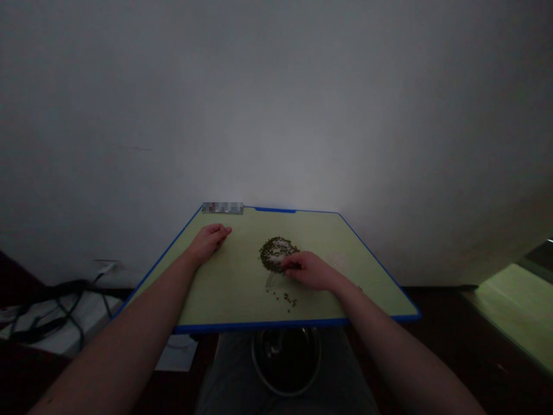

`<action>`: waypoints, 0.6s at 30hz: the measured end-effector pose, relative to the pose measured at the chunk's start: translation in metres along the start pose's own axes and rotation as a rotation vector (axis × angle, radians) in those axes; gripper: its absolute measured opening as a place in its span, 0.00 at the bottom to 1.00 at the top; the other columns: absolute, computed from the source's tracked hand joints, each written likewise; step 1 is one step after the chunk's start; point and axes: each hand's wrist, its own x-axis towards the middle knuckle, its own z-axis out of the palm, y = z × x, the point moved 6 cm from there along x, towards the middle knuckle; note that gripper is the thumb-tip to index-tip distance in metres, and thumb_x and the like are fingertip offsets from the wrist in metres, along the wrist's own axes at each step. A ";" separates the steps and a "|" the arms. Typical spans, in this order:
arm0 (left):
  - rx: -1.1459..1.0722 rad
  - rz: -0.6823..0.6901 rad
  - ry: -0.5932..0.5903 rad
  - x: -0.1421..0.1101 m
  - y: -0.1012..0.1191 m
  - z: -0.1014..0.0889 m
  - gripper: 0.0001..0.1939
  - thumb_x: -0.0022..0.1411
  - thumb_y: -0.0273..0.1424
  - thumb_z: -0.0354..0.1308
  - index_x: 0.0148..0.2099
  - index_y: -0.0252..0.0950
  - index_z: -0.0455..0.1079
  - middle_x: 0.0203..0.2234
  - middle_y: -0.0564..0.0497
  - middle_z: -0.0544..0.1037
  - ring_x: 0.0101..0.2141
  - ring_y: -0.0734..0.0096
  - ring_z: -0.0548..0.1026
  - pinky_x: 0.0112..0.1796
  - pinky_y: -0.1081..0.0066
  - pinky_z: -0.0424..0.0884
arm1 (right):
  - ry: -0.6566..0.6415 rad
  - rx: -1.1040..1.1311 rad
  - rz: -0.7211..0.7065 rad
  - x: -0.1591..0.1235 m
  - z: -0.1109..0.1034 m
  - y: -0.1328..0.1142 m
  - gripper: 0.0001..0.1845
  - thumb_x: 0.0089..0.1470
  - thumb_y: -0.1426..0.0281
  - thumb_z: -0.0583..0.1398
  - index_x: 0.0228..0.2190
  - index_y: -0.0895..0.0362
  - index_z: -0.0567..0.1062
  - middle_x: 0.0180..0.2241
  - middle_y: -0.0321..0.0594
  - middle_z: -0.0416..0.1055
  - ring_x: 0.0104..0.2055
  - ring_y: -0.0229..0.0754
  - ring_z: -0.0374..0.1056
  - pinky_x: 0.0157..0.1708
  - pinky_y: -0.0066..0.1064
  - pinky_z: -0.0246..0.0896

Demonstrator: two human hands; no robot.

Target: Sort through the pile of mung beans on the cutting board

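On a pale yellow-green tabletop (242, 288) with a blue rim lies a round heap of small dark green beans (273, 262) mixed with white grains (280, 248) that look like rice. My right hand (309, 271) is at the heap's near right edge, fingers curled and tips close together on the beans. Anything between those fingertips is too small to make out. To the left of the heap, my left hand (211, 241) rests on the tabletop, fingers loosely curled in, with nothing visible in them. Several loose beans (288, 298) lie scattered nearer the front edge.
A faint patch of pale grains (338, 261) lies right of my right hand. Below the front edge, a round metal bowl (317, 360) sits on my lap. Dark cables (64, 311) run at the left. A wall (276, 115) stands behind the table.
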 end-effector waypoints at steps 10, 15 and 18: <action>0.017 0.015 -0.012 -0.003 0.005 0.002 0.16 0.47 0.41 0.55 0.20 0.36 0.55 0.11 0.59 0.56 0.12 0.82 0.53 0.15 0.76 0.46 | 0.043 0.031 0.180 -0.046 -0.002 0.020 0.10 0.45 0.72 0.55 0.32 0.58 0.72 0.23 0.35 0.68 0.24 0.34 0.61 0.22 0.24 0.53; 0.014 0.015 -0.001 -0.001 0.000 -0.001 0.16 0.46 0.41 0.55 0.20 0.36 0.57 0.12 0.59 0.57 0.12 0.82 0.53 0.15 0.76 0.46 | 0.036 0.038 0.217 -0.062 0.000 0.020 0.10 0.46 0.71 0.55 0.32 0.57 0.73 0.24 0.36 0.69 0.24 0.34 0.62 0.21 0.24 0.53; 0.009 0.024 0.000 0.000 0.000 -0.001 0.15 0.46 0.40 0.56 0.21 0.36 0.57 0.12 0.59 0.57 0.12 0.83 0.53 0.15 0.76 0.46 | 0.018 0.043 0.210 -0.068 0.001 0.016 0.09 0.46 0.71 0.55 0.31 0.57 0.73 0.23 0.36 0.69 0.24 0.34 0.62 0.21 0.24 0.52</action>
